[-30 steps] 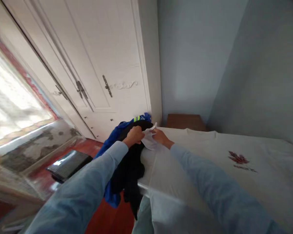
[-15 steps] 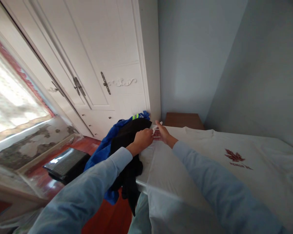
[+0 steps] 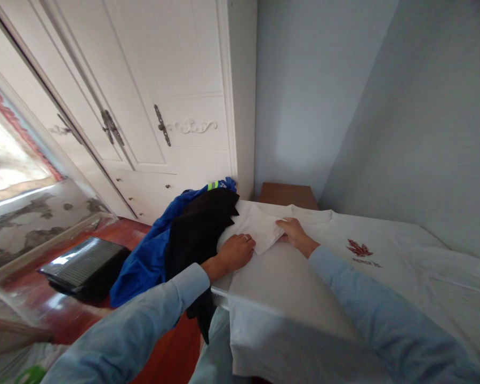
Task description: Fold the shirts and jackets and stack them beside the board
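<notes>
A white T-shirt [image 3: 344,285] with a red maple-leaf print lies spread over a white table, its lower part hanging over the near edge. My right hand [image 3: 295,234] pinches the outer edge of its sleeve [image 3: 263,226], which spreads out toward the left. At the sleeve's lower left corner, my left hand [image 3: 237,253], wearing a ring, has its fingers closed on the cloth. The left fingertips are partly hidden. Just left of the sleeve, a black garment [image 3: 200,218] hangs over the table's end on top of a blue garment [image 3: 146,256].
A white wardrobe [image 3: 192,64] stands behind the table's left end. A brown wooden cabinet [image 3: 288,194] sits in the corner by the grey wall. On the red floor at left lies a black case [image 3: 86,266]. A plastic bag [image 3: 28,362] shows at lower left.
My hands have moved apart from close together, the left downward and the right rightward. The sleeve, bunched between them before, is now spread flat. The view has shifted slightly right.
</notes>
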`<state>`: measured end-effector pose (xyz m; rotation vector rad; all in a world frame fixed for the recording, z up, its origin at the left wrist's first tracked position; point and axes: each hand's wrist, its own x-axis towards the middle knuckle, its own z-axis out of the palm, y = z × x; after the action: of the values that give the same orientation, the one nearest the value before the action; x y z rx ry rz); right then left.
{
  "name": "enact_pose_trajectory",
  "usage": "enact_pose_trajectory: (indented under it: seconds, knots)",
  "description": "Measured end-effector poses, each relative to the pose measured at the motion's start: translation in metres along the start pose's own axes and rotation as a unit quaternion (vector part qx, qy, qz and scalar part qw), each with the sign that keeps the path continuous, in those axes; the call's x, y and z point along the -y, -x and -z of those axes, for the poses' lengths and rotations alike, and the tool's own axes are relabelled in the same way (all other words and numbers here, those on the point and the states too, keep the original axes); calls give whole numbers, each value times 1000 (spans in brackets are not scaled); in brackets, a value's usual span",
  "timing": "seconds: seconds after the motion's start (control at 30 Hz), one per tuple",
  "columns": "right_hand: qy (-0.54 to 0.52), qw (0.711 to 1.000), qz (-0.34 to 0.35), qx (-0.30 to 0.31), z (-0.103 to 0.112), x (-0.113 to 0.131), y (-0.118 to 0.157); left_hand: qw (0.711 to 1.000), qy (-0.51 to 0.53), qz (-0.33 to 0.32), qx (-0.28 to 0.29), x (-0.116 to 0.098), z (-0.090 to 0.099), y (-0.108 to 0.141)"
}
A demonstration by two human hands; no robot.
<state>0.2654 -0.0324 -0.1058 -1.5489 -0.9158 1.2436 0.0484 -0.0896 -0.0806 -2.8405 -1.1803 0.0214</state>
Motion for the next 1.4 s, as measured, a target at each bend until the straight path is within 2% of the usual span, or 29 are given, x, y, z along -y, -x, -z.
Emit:
enact_pose_trajectory:
  seconds: [0.07,0.13,0.23,0.3,0.4,0.47,0.57,0.63,0.73,0.87,0.97,1.17,1.4]
  knots:
    - [19,1000,4,-5,6,0,-3,999,10,-39,-1,-1,0,2]
    - [44,999,6,-3,10,2,-6,998,20,-46,-23,-1,-1,3]
    - [84,996,-1,16,16,5,-6,997,34,25,-66,2,-6,5]
    - [109,994,-4,30,21,5,-5,994,49,72,-69,6,-13,7]
    - [159,986,-5,45,29,6,-7,994,70,71,-54,12,-21,10]
    - [270,962,24,34,34,8,-12,995,76,40,-56,15,-23,12]
    - [434,894,107,-26,31,12,-24,995,69,-18,-72,16,-22,13]
    - [474,861,178,-48,20,16,-31,995,54,-43,-77,16,-23,13]
    - [484,836,257,-26,-10,22,-42,994,44,-55,-79,16,-26,13]
    - [439,868,232,-20,-55,29,-62,996,51,-33,-67,20,-31,16]
    - [430,876,213,-38,-72,33,-81,997,53,-21,-52,25,-32,19]
    - [406,892,193,-51,-71,36,-112,998,48,-12,-30,21,-30,24]
    - [366,906,203,-68,-65,35,-129,997,60,-35,-27,16,-31,27]
